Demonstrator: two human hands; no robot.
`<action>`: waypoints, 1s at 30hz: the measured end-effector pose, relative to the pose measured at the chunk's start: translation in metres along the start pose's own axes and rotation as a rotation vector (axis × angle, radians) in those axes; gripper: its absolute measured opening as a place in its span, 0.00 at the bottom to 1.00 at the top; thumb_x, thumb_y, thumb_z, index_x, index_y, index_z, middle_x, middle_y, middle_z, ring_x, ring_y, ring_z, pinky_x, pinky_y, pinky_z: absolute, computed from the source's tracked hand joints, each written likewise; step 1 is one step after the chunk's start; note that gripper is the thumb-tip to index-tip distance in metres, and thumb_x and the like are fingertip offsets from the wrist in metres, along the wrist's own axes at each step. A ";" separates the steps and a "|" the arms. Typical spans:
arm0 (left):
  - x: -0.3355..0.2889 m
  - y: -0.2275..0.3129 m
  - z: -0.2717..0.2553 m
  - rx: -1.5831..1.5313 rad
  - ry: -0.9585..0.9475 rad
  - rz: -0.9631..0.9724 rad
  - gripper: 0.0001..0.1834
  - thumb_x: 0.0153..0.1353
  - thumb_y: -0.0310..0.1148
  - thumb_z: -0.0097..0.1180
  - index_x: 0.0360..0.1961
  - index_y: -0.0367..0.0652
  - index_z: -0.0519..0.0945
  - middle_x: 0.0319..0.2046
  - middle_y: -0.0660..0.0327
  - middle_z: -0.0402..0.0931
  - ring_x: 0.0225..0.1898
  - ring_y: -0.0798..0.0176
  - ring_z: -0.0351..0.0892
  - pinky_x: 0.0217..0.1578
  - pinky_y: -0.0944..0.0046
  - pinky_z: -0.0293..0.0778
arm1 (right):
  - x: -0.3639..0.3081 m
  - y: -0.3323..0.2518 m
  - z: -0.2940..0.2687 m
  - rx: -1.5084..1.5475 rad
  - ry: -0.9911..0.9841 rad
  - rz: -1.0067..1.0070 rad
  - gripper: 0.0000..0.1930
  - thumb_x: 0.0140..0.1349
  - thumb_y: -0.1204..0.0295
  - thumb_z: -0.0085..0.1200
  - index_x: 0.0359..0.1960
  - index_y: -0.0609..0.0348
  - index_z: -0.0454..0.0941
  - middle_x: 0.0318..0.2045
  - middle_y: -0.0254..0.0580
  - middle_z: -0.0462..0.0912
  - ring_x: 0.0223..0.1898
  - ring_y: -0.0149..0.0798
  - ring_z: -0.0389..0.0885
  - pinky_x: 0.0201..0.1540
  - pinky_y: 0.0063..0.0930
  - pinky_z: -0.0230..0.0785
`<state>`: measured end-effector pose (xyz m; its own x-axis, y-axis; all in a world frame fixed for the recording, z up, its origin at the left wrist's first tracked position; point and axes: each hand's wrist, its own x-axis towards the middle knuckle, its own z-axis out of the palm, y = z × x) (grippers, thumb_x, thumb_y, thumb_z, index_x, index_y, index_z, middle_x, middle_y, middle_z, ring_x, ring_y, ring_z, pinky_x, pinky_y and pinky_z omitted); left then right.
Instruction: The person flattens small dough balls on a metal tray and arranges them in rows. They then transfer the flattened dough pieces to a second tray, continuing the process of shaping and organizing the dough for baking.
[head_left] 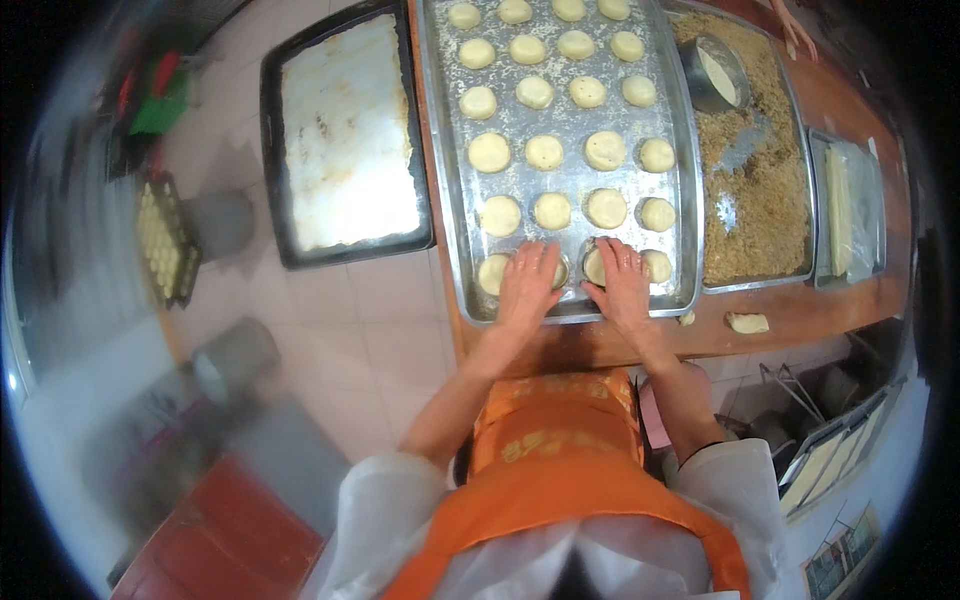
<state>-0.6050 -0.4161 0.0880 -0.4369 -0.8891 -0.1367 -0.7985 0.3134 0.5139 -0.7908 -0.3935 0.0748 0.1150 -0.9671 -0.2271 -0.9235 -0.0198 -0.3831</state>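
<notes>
A metal tray (pixel 567 120), speckled with white flour, bears rows of pale round dough pieces (pixel 552 210). My left hand (pixel 530 285) cups a dough round (pixel 562 273) in the nearest row, thumb and fingers curved about it. Beside it, my right hand (pixel 624 290) does the same with another dough round (pixel 594 266) of that row. My fingers and palms hide most of both pieces. Uncovered dough rounds flank them, one (pixel 492 274) left of my left hand and one (pixel 657 266) right of my right hand.
Right of the tray, a second tray (pixel 790 150) holds brown crumbly material and a metal bowl (pixel 713 75). Dough scraps (pixel 747 323) lie near the table's front edge (pixel 820 318). A dark-rimmed baking tray (pixel 350 130) sits to the left. Another person's hand (pixel 793 30) shows at the far right.
</notes>
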 end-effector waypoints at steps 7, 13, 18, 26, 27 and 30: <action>0.012 0.014 0.009 0.083 -0.089 0.016 0.42 0.46 0.46 0.64 0.59 0.35 0.64 0.62 0.50 0.57 0.64 0.51 0.55 0.62 0.51 0.52 | 0.000 0.012 -0.024 0.194 0.018 0.001 0.37 0.44 0.69 0.65 0.58 0.61 0.63 0.52 0.56 0.65 0.53 0.56 0.64 0.56 0.47 0.59; 0.039 0.004 0.036 0.249 -0.109 0.357 0.45 0.55 0.60 0.49 0.64 0.36 0.59 0.67 0.54 0.49 0.69 0.57 0.45 0.67 0.52 0.42 | -0.035 0.052 -0.050 0.106 0.186 0.188 0.36 0.45 0.70 0.65 0.58 0.60 0.63 0.53 0.55 0.64 0.54 0.56 0.62 0.57 0.47 0.58; 0.044 0.002 0.041 0.274 -0.186 0.400 0.45 0.56 0.64 0.44 0.65 0.40 0.58 0.67 0.56 0.50 0.69 0.57 0.45 0.67 0.50 0.41 | -0.027 0.067 -0.035 0.069 0.092 0.181 0.36 0.46 0.67 0.65 0.58 0.60 0.63 0.53 0.52 0.65 0.54 0.55 0.62 0.57 0.47 0.56; 0.044 -0.002 0.034 0.236 -0.173 0.419 0.42 0.57 0.61 0.45 0.65 0.43 0.59 0.67 0.55 0.51 0.68 0.56 0.47 0.66 0.48 0.42 | 0.006 0.055 -0.040 0.020 0.337 0.061 0.30 0.54 0.67 0.58 0.59 0.57 0.62 0.59 0.49 0.62 0.60 0.53 0.59 0.62 0.53 0.47; 0.044 -0.003 0.036 0.205 -0.133 0.449 0.42 0.57 0.60 0.48 0.64 0.42 0.59 0.66 0.55 0.52 0.68 0.55 0.48 0.66 0.47 0.42 | 0.018 0.058 -0.035 -0.035 0.373 0.041 0.30 0.55 0.67 0.58 0.60 0.56 0.62 0.60 0.48 0.61 0.62 0.52 0.58 0.63 0.54 0.45; 0.031 0.000 0.030 0.126 -0.060 0.388 0.40 0.54 0.53 0.55 0.63 0.40 0.60 0.64 0.54 0.56 0.66 0.53 0.52 0.65 0.47 0.44 | 0.045 0.063 -0.011 -0.189 0.335 0.058 0.29 0.58 0.67 0.53 0.62 0.54 0.60 0.64 0.43 0.58 0.66 0.46 0.53 0.66 0.58 0.37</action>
<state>-0.6306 -0.4334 0.0585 -0.7358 -0.6772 -0.0038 -0.6126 0.6632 0.4301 -0.8479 -0.4415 0.0507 -0.0365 -0.9966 0.0738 -0.9797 0.0211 -0.1992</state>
